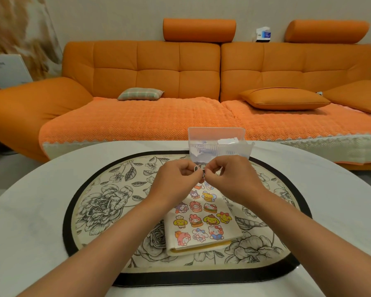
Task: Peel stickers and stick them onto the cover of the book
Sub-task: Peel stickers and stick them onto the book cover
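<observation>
Your left hand [178, 177] and right hand [229, 174] meet at the fingertips, both pinching a small dark-edged sticker [203, 174]. It's held above the cream, cartoon-stickered book [171, 234], which lies on the floral oval mat [107, 206] on the white table [30, 211].

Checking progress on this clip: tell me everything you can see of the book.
The book lies closed and flat on the floral placemat, turned slightly askew. Its cover is cream and looks like fabric, with a yellow edge showing along the near side. Rows of cartoon stickers cover most of it. Its far end is hidden behind the left hand and right hand, which pinch a small sticker.
</observation>
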Available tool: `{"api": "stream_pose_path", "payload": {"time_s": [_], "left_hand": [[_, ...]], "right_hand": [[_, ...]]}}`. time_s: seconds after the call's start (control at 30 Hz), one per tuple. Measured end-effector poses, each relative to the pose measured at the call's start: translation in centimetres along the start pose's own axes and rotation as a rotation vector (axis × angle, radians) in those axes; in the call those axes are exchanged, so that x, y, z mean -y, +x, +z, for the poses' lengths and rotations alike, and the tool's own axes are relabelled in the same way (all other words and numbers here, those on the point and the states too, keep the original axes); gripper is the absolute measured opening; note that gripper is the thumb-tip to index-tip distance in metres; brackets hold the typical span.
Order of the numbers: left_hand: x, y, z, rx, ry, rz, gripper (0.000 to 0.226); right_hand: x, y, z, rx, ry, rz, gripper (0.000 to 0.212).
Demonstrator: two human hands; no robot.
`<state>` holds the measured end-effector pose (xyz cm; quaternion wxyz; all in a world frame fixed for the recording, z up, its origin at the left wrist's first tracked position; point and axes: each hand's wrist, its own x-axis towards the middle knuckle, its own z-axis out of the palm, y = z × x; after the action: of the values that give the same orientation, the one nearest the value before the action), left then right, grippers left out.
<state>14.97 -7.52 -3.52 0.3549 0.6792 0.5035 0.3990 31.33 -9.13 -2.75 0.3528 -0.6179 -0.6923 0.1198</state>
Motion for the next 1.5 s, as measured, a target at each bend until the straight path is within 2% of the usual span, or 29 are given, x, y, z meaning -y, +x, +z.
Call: {"api": "stream_pose_path", "payload": {"time_s": [0.13, 0.2, 0.37, 0.5, 0.97, 1.17, 1.5], "left_hand": [[-0.2, 0.0, -0.2, -0.019, 0.029, -0.023, 0.012], [-0.1, 0.1, -0.3, -0.030, 0.027, -0.033, 0.013], [-0.3, 0.4, -1.1, -0.001, -0.092, -0.031, 0.013], [-0.7, 0.5, -1.6, 0.041, -0.102, -0.021, 0.012], [-0.3, 0.4, -1.6, 0.107, -0.078, -0.002, 0.011], [-0.3, 0.5, -2.0, 0.101, -0.107, -0.010, 0.010], [-0.5, 0.2, -2.2, 0.151, -0.135, 0.011, 0.014]], "right_hand": [[0.0, -0.1, 0.4, -0.154, -0.231, -0.213, 0.022], [0.4, -0.2, 0.5, -0.155, -0.206, -0.202, 0.021], [0.8, 0.6, -0.5, 0.112, 0.462, 0.110, 0.014], [0.1, 0.7, -1.3, 0.251, 0.644, 0.211, 0.014], [0.1, 0.7, -1.2, 0.219, 0.470, 0.132, 0.017], [0.1, 0.8, -1.7, 0.329, 0.636, 0.198, 0.023], [0.1, 0.8, -1.8, 0.378, 0.636, 0.181, 0.014]]}}
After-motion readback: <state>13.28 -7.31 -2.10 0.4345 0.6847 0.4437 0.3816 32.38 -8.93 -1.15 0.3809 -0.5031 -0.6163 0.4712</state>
